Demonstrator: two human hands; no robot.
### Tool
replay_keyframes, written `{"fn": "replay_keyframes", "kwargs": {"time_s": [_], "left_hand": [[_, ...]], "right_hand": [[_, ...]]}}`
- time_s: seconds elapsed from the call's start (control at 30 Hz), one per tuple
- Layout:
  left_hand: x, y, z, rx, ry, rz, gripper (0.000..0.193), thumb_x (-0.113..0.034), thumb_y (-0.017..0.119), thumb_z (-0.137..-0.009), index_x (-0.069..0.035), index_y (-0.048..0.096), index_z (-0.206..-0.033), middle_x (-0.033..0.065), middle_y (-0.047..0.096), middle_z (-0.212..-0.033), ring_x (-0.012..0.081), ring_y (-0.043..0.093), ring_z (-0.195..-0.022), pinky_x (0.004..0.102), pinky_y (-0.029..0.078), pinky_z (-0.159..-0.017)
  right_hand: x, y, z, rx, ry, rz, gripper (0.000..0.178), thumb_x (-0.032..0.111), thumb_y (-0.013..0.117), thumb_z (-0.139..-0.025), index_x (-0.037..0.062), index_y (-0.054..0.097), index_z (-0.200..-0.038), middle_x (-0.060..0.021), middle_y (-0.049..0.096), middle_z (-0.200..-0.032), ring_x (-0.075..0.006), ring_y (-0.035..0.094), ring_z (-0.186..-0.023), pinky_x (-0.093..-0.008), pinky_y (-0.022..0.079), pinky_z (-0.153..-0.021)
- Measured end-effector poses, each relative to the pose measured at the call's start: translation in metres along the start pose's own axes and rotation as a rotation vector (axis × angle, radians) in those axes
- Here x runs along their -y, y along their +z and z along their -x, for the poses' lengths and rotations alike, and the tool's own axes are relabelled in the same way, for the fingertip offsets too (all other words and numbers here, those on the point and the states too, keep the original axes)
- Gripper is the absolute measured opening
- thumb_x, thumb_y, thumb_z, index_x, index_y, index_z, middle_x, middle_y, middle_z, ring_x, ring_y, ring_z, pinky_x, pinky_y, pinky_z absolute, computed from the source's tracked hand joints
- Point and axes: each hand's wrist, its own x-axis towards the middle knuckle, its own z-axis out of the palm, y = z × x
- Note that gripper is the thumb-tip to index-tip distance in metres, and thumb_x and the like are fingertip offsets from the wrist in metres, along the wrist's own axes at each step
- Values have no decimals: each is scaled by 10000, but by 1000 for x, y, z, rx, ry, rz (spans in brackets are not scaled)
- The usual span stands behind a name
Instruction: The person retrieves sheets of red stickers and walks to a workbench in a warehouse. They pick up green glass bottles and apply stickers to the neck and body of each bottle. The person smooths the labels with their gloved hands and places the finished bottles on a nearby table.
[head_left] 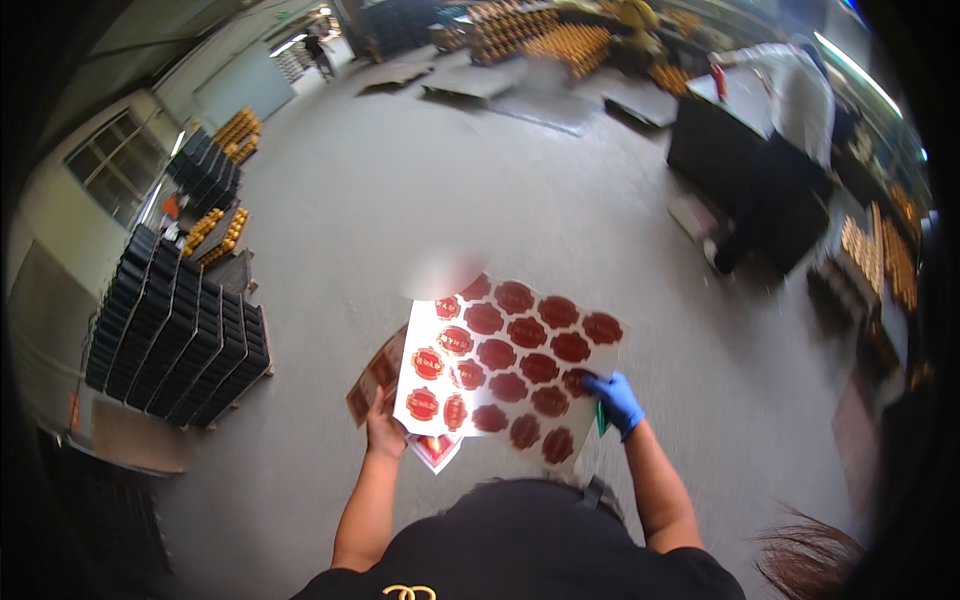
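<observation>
White backing with rows of dark red labels makes up the label sheet (512, 366), held in front of the torso above the grey floor (390, 170). Its upper left edge is obscured by a blurred patch, and glare washes out some left-hand labels. A second, brownish-red sheet (372, 378) is mostly concealed behind the left edge; only its outer strip is visible. A red-and-white piece (437, 451) shows one corner below the lower edge, the remainder covered. A green item (602, 420) under the right hand is too small to identify.

Left hand (385, 428): bare, gripping the sheet's lower left corner, forearm rising from the lower edge; some fingers are out of sight underneath. Right hand (618, 402): blue-gloved, pinching the right edge with fingertips pointing inward, forearm angled up and left.

Surroundings: to the left, a tall stack of black trays (180, 325) with gold pieces (215, 238) beyond it. At upper right, a co-worker (800, 95) leans over a dark-sided table (715, 150), near a red object (718, 82); details are indistinct. Rows of gold items (568, 48) occupy the far side. Loose hair strands (815, 553) intrude at lower right.
</observation>
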Motion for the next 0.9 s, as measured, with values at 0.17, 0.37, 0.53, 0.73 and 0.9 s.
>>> {"fn": "replay_keyframes", "kwargs": {"time_s": [0.17,0.37,0.53,0.73,0.9], "left_hand": [[-24,-1,-68,-15,144,219,478,-396,428,-941,-73,462,-1292,88,529,-1272,268,497,-1167,446,399,-982],[-30,-14,-221,-259,179,153,526,-427,392,-952,-50,421,-1318,81,489,-1316,242,463,-1208,403,402,-990],[-105,78,-377,161,210,339,900,-734,305,-830,-68,214,-1428,124,298,-1450,293,346,-1305,460,350,-1040],[-146,124,-533,-12,145,-146,362,-110,587,-879,-9,488,-1212,99,569,-1153,201,574,-1038,365,473,-898],[-188,145,-732,68,206,-89,351,-82,585,-882,-34,496,-1218,66,568,-1166,195,570,-1039,364,465,-909]], "right_hand": [[-17,53,-146,76,205,-195,297,223,598,-883,23,641,-1099,28,614,-869,-45,488,-648,-182,376,-568],[13,131,-310,202,111,7,315,231,631,-861,-42,654,-1017,-70,675,-837,-113,596,-717,-262,480,-657],[51,156,-472,125,6,106,286,164,598,-887,-11,622,-1113,-67,666,-958,-120,620,-821,-265,494,-743],[125,174,-547,17,-35,135,306,209,628,-876,-26,640,-1072,-85,678,-932,-129,630,-810,-257,491,-739],[144,165,-700,-166,134,321,353,311,632,-871,-17,661,-997,-9,620,-725,-69,508,-632,-244,414,-570]]}}
